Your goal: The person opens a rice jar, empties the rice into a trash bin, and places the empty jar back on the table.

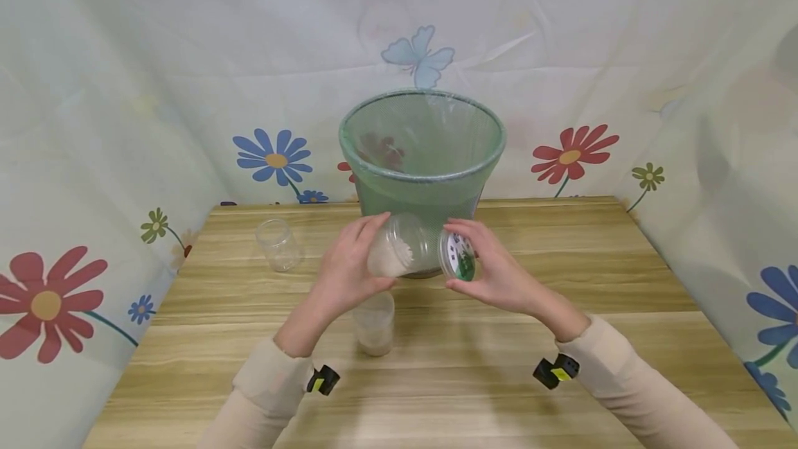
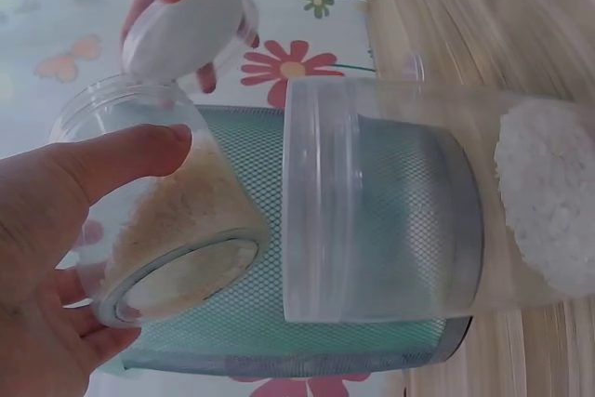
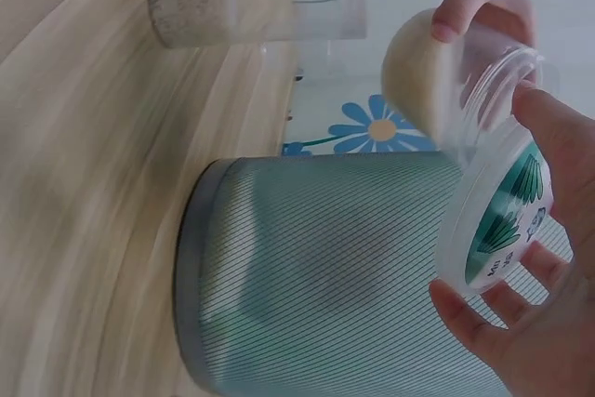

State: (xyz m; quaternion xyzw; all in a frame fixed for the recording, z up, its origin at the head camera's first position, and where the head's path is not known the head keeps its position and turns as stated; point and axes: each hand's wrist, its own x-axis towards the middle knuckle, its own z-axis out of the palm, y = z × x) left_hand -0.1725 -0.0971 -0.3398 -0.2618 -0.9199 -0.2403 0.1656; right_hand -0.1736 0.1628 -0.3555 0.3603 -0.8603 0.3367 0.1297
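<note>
My left hand [image 1: 352,262] grips a clear plastic jar [image 2: 191,174], partly filled with pale, rice-like grains [image 2: 177,216]. The jar is tilted, its uncapped mouth facing right. In my right hand [image 1: 501,272] is a round lid [image 3: 497,216] with a white and green label, pinched by its rim between thumb and fingers. The lid stands on edge, a little apart from the jar's mouth in the head view. Below my left hand, a second clear jar [image 1: 375,328] stands upright on the table, with whitish grains at its bottom.
A green mesh basket [image 1: 420,189] stands behind both hands, close to the table's back edge. At the back left is another clear jar [image 1: 278,247]. The wooden table [image 1: 561,393] is enclosed by flower-printed cloth [image 1: 206,26].
</note>
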